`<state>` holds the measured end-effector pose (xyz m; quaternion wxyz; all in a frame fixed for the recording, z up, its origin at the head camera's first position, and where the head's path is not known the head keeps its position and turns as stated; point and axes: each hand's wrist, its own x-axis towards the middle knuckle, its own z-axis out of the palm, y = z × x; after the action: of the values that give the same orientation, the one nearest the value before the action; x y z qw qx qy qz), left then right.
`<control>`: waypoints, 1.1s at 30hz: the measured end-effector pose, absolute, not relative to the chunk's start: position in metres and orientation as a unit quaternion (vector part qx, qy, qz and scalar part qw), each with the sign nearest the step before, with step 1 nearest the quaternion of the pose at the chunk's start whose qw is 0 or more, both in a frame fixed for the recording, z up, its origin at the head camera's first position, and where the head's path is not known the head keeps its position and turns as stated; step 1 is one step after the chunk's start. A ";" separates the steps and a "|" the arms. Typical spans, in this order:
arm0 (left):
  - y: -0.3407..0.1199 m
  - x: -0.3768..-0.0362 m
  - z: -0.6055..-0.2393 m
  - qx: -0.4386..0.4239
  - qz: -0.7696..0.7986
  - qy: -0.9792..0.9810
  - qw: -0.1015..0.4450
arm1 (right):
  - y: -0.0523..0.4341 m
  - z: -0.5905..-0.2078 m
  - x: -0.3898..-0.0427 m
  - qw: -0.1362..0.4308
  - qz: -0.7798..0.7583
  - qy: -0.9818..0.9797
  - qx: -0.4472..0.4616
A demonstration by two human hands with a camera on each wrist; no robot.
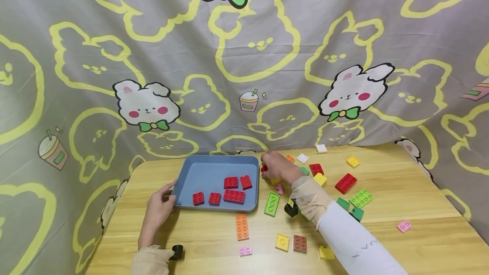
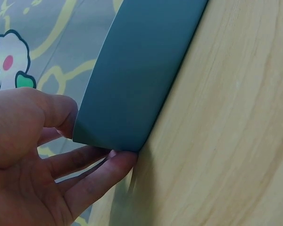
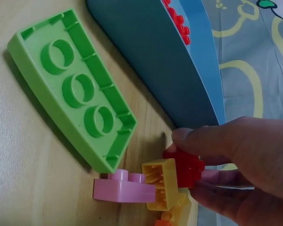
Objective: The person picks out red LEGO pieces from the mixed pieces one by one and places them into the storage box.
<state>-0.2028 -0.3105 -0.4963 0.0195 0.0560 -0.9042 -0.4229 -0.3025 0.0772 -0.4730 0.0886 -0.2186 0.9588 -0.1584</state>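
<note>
At the left side of a blue-grey tray (image 1: 214,209), my left hand (image 1: 159,207) grips its near corner. In the left wrist view the thumb (image 2: 66,113) lies at the tray's rim and the fingers (image 2: 101,181) reach along its lower edge. Beyond the tray's right side, my right hand (image 1: 276,165) pinches a red brick (image 3: 184,165) between thumb and fingers. A yellow brick (image 3: 159,183) and a pink brick (image 3: 125,189) are right beside it. Inside the tray lie several red bricks (image 1: 234,196).
A light green brick (image 1: 271,204) lies upside down right of the tray. Nearer me are an orange brick (image 1: 242,226), a yellow one (image 1: 282,242) and a brown one (image 1: 299,244). More bricks, including a large red one (image 1: 346,183), spread to the right. A patterned curtain (image 1: 252,63) hangs behind the table.
</note>
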 end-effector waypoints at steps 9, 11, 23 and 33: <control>-0.310 -0.204 -0.498 0.055 -0.426 -0.903 0.018 | 0.076 -0.476 -0.303 0.087 -0.148 0.962 -0.211; -0.309 -0.204 -0.497 0.056 -0.425 -0.903 0.017 | 0.076 -0.475 -0.303 0.090 -0.148 0.963 -0.208; -0.311 -0.203 -0.498 0.060 -0.426 -0.903 0.017 | 0.080 -0.471 -0.302 0.071 -0.188 0.960 -0.194; -0.311 -0.204 -0.498 0.062 -0.425 -0.903 0.022 | 0.086 -0.460 -0.301 0.050 -0.206 0.956 -0.204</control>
<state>-0.2045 -0.3106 -0.4984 0.0220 0.0617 -0.9029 -0.4249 -0.3008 0.0860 -0.4603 0.0497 -0.2036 0.9557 -0.2065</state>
